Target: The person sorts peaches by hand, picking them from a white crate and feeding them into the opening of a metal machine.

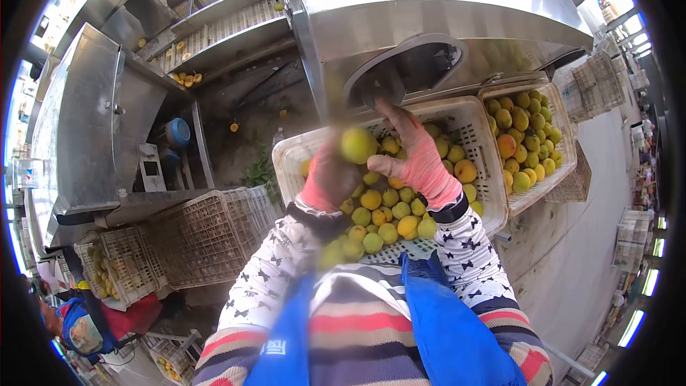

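Left hand cups a yellow-green fruit, right hand open, empty; fruit looks light, firm, bruisable — cradle its sides.

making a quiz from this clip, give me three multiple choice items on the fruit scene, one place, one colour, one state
1. Where is the crate the hands work over?
A in front of the person, below the metal machine
B on a shelf overhead
C behind the person

2. What colour are the gloves?
A blue
B pink
C black

3. What is the left hand doing?
A resting empty
B holding a fruit
C gripping a knife

Answers: 1 A, the crate sits under the machine's opening; 2 B, both gloves are pink; 3 B, the fruit sits at its fingertips while the right hand is spread open.
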Tool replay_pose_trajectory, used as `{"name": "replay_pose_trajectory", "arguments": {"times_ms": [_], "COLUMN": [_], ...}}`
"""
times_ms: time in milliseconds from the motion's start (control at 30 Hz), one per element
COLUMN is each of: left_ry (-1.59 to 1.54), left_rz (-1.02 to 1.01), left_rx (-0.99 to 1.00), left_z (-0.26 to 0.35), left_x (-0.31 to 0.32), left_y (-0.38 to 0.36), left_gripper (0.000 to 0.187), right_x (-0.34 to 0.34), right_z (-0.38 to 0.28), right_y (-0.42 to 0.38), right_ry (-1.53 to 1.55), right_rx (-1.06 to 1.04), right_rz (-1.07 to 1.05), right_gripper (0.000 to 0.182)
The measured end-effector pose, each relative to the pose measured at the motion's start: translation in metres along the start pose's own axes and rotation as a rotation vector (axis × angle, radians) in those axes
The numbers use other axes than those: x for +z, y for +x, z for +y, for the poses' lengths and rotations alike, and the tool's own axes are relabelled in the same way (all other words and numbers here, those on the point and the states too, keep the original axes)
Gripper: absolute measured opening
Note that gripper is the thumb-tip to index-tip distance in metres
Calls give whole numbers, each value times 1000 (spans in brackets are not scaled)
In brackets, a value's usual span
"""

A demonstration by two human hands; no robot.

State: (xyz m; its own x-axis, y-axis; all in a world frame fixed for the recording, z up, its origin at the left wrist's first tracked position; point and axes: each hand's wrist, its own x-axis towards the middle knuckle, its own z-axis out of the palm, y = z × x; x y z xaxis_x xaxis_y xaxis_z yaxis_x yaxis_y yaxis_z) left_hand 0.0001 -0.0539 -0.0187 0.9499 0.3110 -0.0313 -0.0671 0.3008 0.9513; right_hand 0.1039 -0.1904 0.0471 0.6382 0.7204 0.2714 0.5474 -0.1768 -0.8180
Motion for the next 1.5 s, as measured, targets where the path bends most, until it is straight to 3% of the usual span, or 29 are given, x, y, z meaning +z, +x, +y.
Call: {"name": "replay_pose_trajectory", "arguments": {"times_ms": [100, 167, 233, 267, 367, 433, 467, 567, 600, 667, 700, 733, 767, 833, 867, 933, 1000, 1067, 1167, 1267, 1367, 1467, 1500], "left_ry": [111, -206, -918, -921, -868, -751, -782, -991, -1109, -415, 375, 772, 1167, 1173, 1307, 1444, 1191, 1271, 1416, 1690, 1445, 1545, 1534], "left_rz": [-57, -96, -129, -130, -71, 42, 1, -134, -218, -338, -332, -311, -296, -324, -427, -606, -493, -590, -923, -928, -890, -978, -951], "left_rx": [12, -171, -552, -555, -587, -631, -628, -654, -655, -419, -163, -139, -131, -650, -510, -333, -185, -199, -462, -223, -281, -427, -381], "left_z": [-20, -19, 5, -3, -25, -21, -32, -112, -144, -158, -154, -146, -138, -124, -140, -133, -142, -177, -163, -161, -173, -208, -206], "left_x": [-2, -3, -2, -7, -20, -21, -28, -47, -55, -54, -44, -31, -17, 11, 11, 17, 13, -5, 21, 26, 10, 2, 2], "left_y": [7, 10, 9, 8, 0, -8, -9, -19, -12, 6, 10, 19, 28, 56, 63, 72, 71, 76, 91, 88, 93, 97, 96], "left_gripper": [51, 53, 55, 55, 52, 46, 43, 34, 31, 26, 24, 27, 30, 52, 72, 74, 74, 72, 74, 76, 80, 84, 82], "right_x": [7, 3, 3, 5, 21, 22, 23, 37, 35, 20, 5, -13, -28, -53, -57, -75, -82, -82, -76, -57, -33, -8, -12], "right_z": [10, 8, -8, -13, 11, 10, 9, 18, 21, 31, 35, 37, 37, 62, 88, 109, 125, 137, 135, 158, 205, 250, 246], "right_y": [-10, -1, 18, 26, 44, 43, 37, 69, 68, 68, 51, 28, 9, -27, -49, -75, -93, -101, -92, -93, -120, -143, -142], "right_ry": [73, -71, -382, -535, -761, -673, -629, -905, -753, -455, -373, -290, -169, 45, 136, -266, -519, -615, -730, -1002, -1085, -1106, -1097], "right_rx": [-24, -21, 62, 108, 107, 197, 256, 132, 85, -27, -6, 10, 178, 438, 531, 697, 832, 926, 1003, 924, 885, 915, 830], "right_rz": [-142, -255, 18, 156, 207, 227, 225, 232, 326, 518, 570, 619, 601, 567, 554, 345, 170, 50, -185, -329, -666, -435, -446], "right_gripper": [89, 94, 77, 69, 60, 60, 61, 70, 68, 65, 61, 57, 55, 52, 51, 48, 44, 42, 48, 47, 45, 42, 43]}}
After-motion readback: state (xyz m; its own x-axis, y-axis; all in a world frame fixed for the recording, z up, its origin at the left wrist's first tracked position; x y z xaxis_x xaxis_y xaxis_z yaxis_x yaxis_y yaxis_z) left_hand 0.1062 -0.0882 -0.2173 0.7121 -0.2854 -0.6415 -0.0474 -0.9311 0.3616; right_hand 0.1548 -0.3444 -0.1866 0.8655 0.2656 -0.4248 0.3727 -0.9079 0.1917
